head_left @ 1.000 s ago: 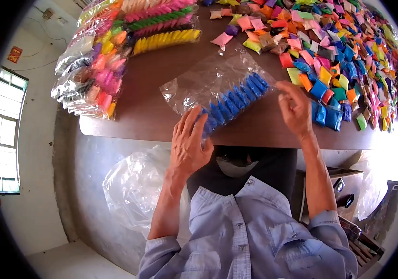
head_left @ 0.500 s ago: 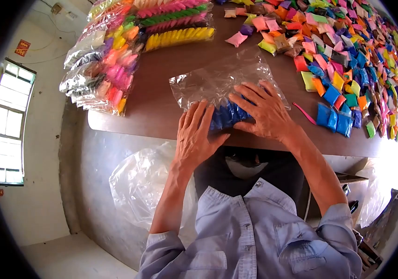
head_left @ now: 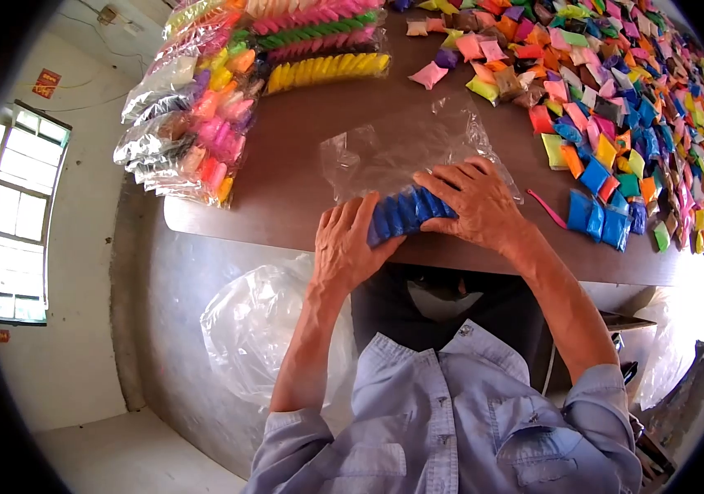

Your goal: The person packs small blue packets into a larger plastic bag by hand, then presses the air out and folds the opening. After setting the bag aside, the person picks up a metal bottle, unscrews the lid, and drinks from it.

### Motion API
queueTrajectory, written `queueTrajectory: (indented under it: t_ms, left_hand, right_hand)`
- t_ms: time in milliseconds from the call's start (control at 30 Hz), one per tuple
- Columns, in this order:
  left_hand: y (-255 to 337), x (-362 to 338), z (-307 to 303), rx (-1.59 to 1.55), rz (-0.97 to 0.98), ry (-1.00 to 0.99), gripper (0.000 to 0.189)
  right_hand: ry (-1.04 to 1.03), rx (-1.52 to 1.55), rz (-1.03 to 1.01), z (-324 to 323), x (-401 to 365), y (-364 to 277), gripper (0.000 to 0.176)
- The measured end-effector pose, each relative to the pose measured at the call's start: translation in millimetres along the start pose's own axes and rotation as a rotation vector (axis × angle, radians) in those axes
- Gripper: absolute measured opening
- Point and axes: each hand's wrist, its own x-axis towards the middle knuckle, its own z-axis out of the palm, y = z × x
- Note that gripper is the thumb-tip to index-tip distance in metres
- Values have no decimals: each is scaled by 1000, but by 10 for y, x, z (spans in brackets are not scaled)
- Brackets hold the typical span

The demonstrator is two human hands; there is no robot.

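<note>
A row of blue packets [head_left: 405, 214] lies at the near edge of the brown table, inside the near end of a clear plastic bag [head_left: 377, 152]. My left hand [head_left: 346, 243] is closed round the left end of the row, thumb on the near side. Round the right end, my right hand [head_left: 475, 202] is closed with its fingers bent over the top. The bag's loose, unfilled part spreads away from me over the table, beyond both hands.
Filled bags of coloured packets [head_left: 195, 107] are stacked at the left, with a bag of yellow packets [head_left: 327, 72] behind. A large pile of loose coloured packets [head_left: 591, 107] covers the right side. A pink strip [head_left: 546, 209] lies right of my right hand. A clear plastic sack [head_left: 261, 321] is below the table [head_left: 278, 165].
My fingers have gone from lying spread over the bag to curling round the blue packets. The packets now show as a tidy row. The view has shifted slightly.
</note>
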Motion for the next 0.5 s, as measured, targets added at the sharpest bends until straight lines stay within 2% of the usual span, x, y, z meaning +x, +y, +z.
queueTrajectory:
  t_ms: [500]
  left_hand:
    - [-37,-181,-134,-42,33,-76,75]
  right_hand:
    - [-51,90,50,-151,-319,-169,84]
